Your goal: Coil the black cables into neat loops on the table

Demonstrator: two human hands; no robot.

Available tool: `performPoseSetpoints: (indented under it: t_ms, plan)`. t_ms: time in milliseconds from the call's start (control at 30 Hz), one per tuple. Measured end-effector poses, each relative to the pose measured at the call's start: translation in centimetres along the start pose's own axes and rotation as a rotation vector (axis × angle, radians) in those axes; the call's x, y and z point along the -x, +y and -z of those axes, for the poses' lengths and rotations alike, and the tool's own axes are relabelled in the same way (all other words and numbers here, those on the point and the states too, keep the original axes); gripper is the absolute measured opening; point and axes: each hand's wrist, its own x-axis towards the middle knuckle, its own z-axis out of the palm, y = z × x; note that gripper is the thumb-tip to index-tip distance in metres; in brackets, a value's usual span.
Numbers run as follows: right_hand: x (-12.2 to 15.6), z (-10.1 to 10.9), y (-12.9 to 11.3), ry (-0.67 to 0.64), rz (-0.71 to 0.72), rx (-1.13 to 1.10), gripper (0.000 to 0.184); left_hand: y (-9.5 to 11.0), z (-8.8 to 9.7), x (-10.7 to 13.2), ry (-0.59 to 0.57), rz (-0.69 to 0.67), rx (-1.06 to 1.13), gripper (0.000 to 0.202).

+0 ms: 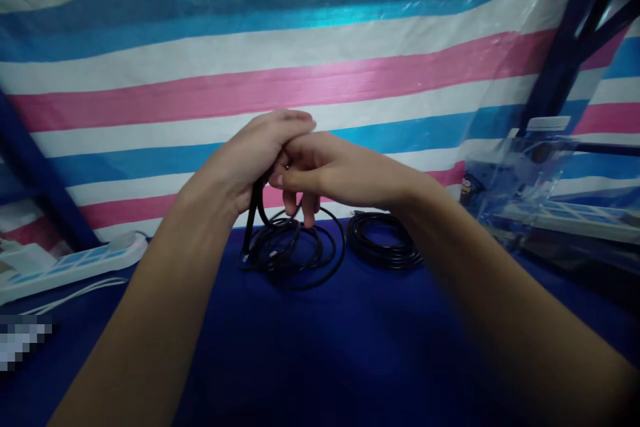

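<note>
my two hands are meeting in the air just above a dark blue counter (320, 347). my left hand (260, 147) is closing around a strand of black cable (295, 250), and the strand is hanging down from my fist to the counter. my right hand (325, 170) is pressing against the left with its fingers curled downward. it seems to be pinching the same cable, though i cannot tell exactly where the fingertips are gripping.

the rest of the cable is lying directly beneath my hands as a loose, uneven tangle of loops on the counter, with one end resting at its left edge. it is thin, matte black and limp.

judging from this, the handling is going best with a light grip – letting the cable slide through the right fingers, following its natural curl rather than twisting it, and lifting the loops clear so they are not snagging on one another.

a second black coil (383, 243), neat and tight, is sitting just to the right of the tangle. a white power strip (75, 263) is lying at the far left, a clear plastic bag (515, 173) is standing at the right, and a pink, blue and white striped tarp (300, 47) is hanging behind – filling the background.
</note>
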Motion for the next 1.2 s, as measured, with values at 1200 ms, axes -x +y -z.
performPoseSetpoints:
  t_ms: [1200]
  plan:
    - [-0.3, -0.4, 2.1, 0.109, -0.181, 0.710, 0.050, 1.6, 3.1, 1.2, 0.286, -0.365, -0.051, 0.037]
